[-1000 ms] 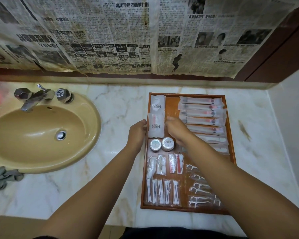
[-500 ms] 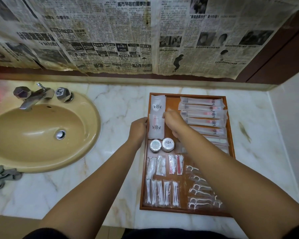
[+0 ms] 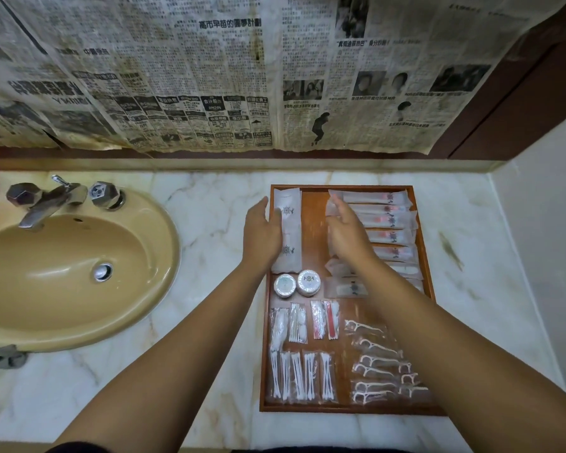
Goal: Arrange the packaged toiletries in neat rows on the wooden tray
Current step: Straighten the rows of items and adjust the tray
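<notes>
squaring the upper rows looks to be the step in hand. the marble worktop [image 3: 209,322] fills the lower frame, and the wooden tray [image 3: 347,409] sits on it right of centre, nearly full. down the tray's upper right runs a column of long packets [image 3: 391,220], lying crosswise one below another. their left ends are ragged, some poking further in than others. at the tray's upper left two white sachets [image 3: 288,232] lie end to end against the left rim. the left hand [image 3: 261,235] is released, fingers straight, laid along the sachets' outer side by the rim. the right hand [image 3: 347,233] is likewise unclenched, flat at the left ends of the long packets; blur hides whether it touches them. to do this well i would use both hands as flat fences, grasping nothing. nudge the packet ends gently toward the right rim until they line up, going slowly, since thin film wrappers likely slide and buckle. leave the bare wood between the two groups even. in the lower frame the floss picks [image 3: 378,364], cotton bud packs [image 3: 299,377] and two round tins [image 3: 297,284] sit in order; the forearms above them should not drag.
</notes>
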Tool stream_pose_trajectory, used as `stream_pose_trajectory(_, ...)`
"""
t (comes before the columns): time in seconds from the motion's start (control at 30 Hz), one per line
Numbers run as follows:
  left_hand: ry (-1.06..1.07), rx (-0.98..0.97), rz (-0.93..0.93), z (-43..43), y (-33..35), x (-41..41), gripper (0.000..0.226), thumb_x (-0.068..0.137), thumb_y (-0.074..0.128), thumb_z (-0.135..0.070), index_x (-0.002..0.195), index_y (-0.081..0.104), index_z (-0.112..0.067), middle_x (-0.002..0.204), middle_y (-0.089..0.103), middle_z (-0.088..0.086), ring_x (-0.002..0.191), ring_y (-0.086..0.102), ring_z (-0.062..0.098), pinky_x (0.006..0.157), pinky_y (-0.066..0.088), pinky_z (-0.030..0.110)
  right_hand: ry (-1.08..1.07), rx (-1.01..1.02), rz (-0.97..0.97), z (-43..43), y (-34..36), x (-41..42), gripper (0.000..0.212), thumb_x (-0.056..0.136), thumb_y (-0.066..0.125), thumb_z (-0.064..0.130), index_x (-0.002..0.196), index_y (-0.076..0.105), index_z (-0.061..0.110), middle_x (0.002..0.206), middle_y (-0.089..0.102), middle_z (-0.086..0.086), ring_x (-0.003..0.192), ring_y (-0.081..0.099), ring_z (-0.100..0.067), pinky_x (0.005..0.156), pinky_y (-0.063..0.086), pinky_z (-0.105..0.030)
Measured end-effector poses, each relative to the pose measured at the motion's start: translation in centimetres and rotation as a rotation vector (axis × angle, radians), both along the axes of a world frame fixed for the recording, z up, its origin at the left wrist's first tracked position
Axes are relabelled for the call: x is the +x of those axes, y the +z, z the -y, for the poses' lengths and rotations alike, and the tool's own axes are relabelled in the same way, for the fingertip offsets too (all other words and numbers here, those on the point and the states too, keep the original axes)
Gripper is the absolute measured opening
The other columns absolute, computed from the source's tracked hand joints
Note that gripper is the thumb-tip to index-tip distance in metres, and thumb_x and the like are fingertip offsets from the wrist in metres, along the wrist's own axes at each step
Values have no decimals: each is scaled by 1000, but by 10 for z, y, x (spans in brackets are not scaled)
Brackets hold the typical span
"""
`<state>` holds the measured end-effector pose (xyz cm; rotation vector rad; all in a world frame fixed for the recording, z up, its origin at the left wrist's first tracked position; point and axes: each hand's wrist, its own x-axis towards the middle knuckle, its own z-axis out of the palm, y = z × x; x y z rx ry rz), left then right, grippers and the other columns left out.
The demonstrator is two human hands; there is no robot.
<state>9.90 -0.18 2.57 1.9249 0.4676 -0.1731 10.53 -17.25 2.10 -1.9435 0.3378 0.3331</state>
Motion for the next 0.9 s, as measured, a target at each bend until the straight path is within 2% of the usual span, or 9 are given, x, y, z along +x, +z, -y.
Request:
stream_pose_trajectory(0.17,-155,-157,84,78,15,17,48,109,38,-32,156,38,-20,160,38,0,147,33,15,120,22,28,-142,-150,131,92,-15,-37,49,108,39,21,156,35,30,162,34,3,147,34,-16,121,29,-35)
stream_pose_trajectory(0.23,-152,-215,27,111,8,16,52,107,35,-42,156,36,-27,160,39,-3,146,36,17,122,24,35,-233,-111,136,121,-22,-46,46,109,38,23,155,39,29,158,38,6,143,38,-14,116,33,-26)
stream_pose_trajectory(0.33,-145,-29,-29,130,-10,19,55,104,27,-55,157,29,-38,160,39,-6,146,37,19,120,29,45,-310,-26,119,152,-29,-55,46,109,37,20,155,41,24,158,40,5,144,36,-11,115,28,-23)
stream_pose_trajectory(0.4,-104,22,-31,132,-22,28,55,105,26,-53,157,27,-34,160,39,-4,145,37,22,119,30,46,-317,31,112,167,-31,-55,47,109,36,15,156,39,21,160,37,5,143,33,-6,113,24,-15)
stream_pose_trajectory(0.5,-86,121,5,136,-34,39,44,108,33,-40,145,44,-19,130,58,0,128,54,28,98,40,33,-312,113,79,180,-43,-50,49,108,35,14,157,35,17,161,34,4,146,30,-5,101,24,1)
stream_pose_trajectory(0.6,-141,176,-11,145,-27,43,40,110,36,-27,145,46,-11,130,60,11,123,55,30,88,32,26,-285,196,52,180,-53,-46,54,104,36,19,158,33,17,162,34,5,147,31,-7,114,24,-15)
stream_pose_trajectory(0.7,-132,92,-59,153,-31,46,48,110,33,-27,155,34,-11,145,53,13,133,49,31,106,35,32,-290,252,43,180,-59,-46,63,94,38,29,156,36,19,157,39,10,143,37,-3,118,27,-23)
stream_pose_trajectory(0.77,-105,45,-55,155,-36,46,52,109,35,-25,159,29,-14,150,50,12,137,47,31,116,34,39,-275,252,45,182,-62,-47,56,98,38,23,154,40,23,150,45,16,136,44,2,115,32,-20)
stream_pose_trajectory(0.9,-96,51,-54,153,-41,46,56,108,34,-21,162,21,-18,152,48,8,136,47,27,113,33,33,-266,270,65,182,-64,-45,52,102,35,11,146,41,38,134,52,29,124,49,15,102,37,-8)
